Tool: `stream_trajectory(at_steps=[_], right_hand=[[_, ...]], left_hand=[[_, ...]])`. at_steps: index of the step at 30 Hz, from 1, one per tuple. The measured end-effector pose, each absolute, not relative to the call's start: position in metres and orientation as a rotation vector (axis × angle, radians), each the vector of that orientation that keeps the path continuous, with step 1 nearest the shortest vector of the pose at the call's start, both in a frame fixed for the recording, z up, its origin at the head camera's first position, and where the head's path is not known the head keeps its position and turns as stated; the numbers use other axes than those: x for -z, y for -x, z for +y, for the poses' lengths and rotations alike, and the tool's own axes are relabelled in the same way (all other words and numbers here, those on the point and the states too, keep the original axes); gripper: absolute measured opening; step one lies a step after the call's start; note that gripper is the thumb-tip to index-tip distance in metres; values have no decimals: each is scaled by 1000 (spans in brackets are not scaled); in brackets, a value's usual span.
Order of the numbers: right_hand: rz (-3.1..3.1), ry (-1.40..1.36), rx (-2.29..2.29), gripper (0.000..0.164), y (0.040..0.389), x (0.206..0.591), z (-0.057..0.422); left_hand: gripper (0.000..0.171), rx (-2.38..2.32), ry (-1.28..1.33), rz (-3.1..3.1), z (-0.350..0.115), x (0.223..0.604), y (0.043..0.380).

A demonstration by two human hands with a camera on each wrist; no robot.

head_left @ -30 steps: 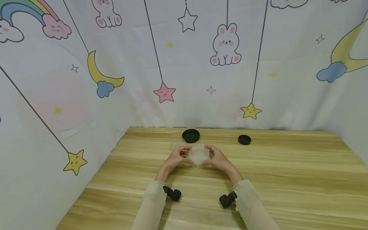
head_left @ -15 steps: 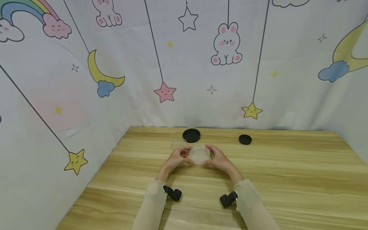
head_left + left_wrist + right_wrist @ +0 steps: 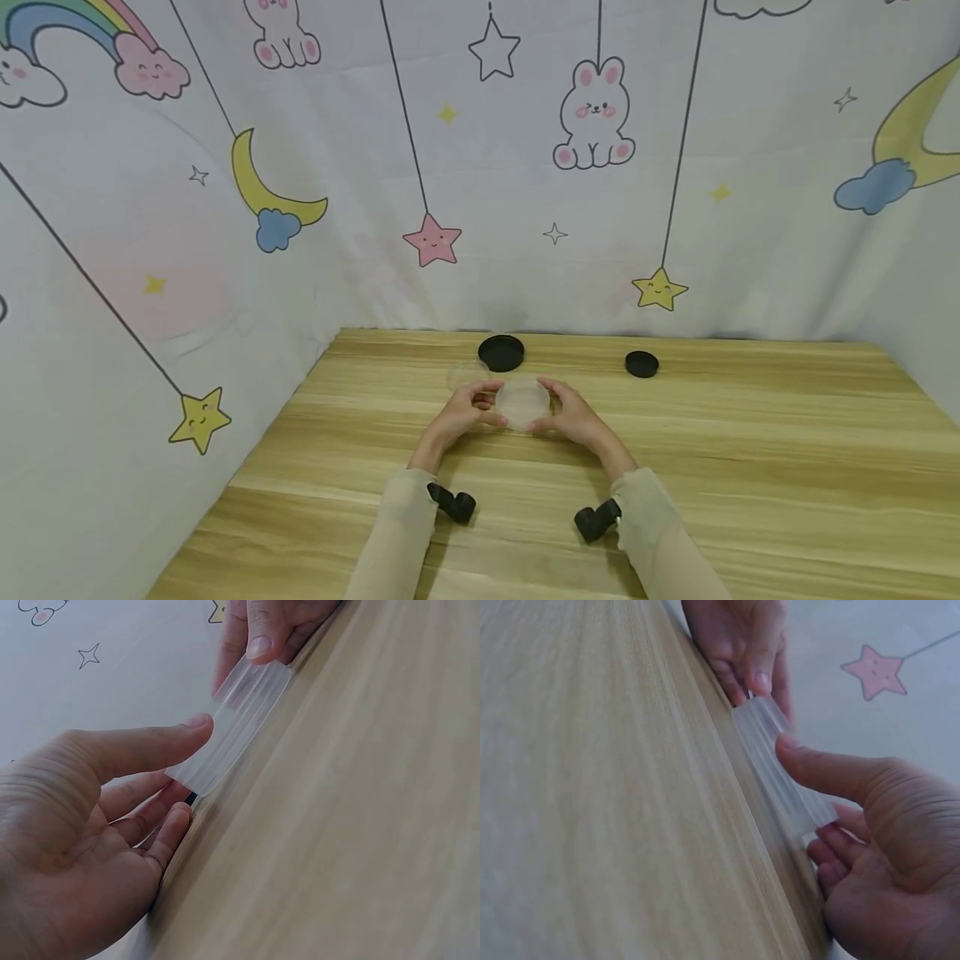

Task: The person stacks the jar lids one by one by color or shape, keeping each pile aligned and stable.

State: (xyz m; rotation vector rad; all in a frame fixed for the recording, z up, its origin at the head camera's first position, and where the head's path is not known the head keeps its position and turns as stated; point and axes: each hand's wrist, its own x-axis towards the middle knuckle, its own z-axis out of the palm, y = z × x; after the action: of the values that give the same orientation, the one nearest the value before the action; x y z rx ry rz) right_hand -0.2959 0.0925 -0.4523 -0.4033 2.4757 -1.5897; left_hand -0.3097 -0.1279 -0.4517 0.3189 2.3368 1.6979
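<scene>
A round, translucent plastic container (image 3: 522,403) with low ridged sides is held level between my two hands, close over the table. My left hand (image 3: 459,412) grips its left side, the thumb on the near side and fingers on the far side. Mirroring that, my right hand (image 3: 576,414) grips the right side. The ridged wall of the container (image 3: 232,727) shows in the left wrist view, with the left thumb against it. In the right wrist view the right thumb presses on the container (image 3: 780,765) while fingers curl behind and below it.
Just behind the left hand lies a clear round disc (image 3: 467,372). A larger shallow black dish (image 3: 502,353) sits beyond it, and a smaller black dish (image 3: 642,364) is farther right. A printed curtain (image 3: 517,283) rises behind the wooden table (image 3: 750,467).
The whole head view has drifted slightly to the right. Both hands keep the same grip on the container.
</scene>
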Motion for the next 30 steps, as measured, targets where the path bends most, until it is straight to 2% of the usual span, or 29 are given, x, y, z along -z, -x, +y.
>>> stream_trajectory(at_steps=[30], right_hand=[[2386, 417, 1651, 95, 301, 458, 95]], left_hand=[[64, -1698, -334, 2338, -128, 451, 309]])
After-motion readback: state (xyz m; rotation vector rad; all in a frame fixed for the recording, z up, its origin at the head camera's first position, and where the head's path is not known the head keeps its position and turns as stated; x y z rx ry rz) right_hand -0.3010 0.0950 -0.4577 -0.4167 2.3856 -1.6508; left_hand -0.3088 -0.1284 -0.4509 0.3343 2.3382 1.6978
